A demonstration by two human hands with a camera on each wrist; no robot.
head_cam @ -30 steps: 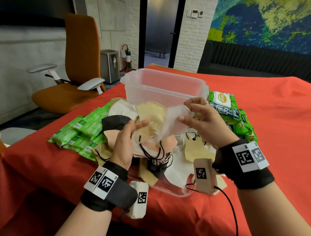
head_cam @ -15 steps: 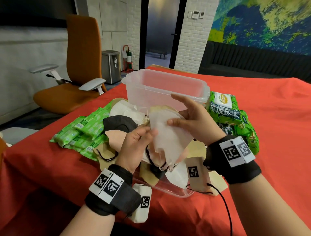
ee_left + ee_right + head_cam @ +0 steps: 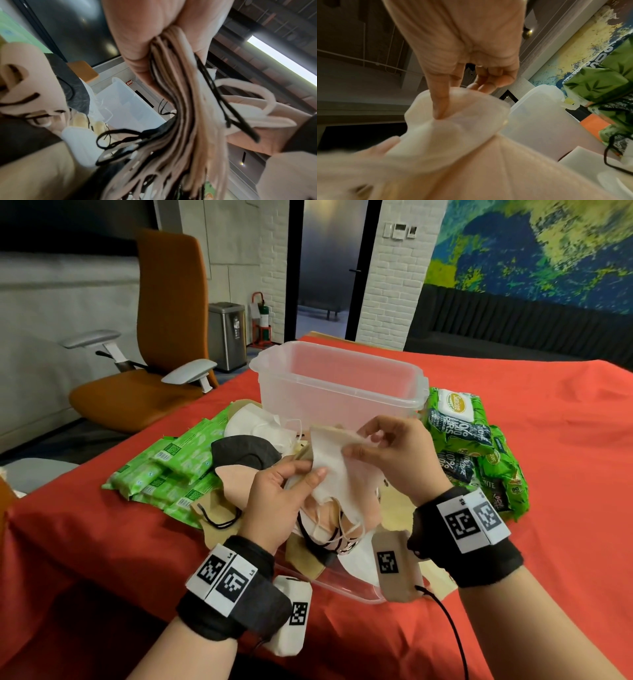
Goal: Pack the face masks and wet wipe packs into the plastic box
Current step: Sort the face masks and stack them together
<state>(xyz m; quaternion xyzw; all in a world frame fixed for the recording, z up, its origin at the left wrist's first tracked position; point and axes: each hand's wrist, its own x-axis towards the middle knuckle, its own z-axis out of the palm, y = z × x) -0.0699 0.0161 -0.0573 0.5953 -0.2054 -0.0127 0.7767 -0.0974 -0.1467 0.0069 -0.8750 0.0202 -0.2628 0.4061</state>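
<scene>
My left hand grips a stack of several face masks, beige, white and black, their ear loops dangling. My right hand pinches the top edge of a white mask on that stack between thumb and forefinger. The clear plastic box stands just behind my hands with nothing visible inside. More loose masks lie on the red cloth under and left of my hands. Green wet wipe packs lie left and right of the box.
A clear lid lies under the masks near the table's front edge. The red tablecloth stretches bare to the right. An orange office chair stands off the table's left side, a metal bin behind it.
My right hand has laid the white mask onto the stack in my left hand and slid to its top edge. The left thumb now presses on that mask.
</scene>
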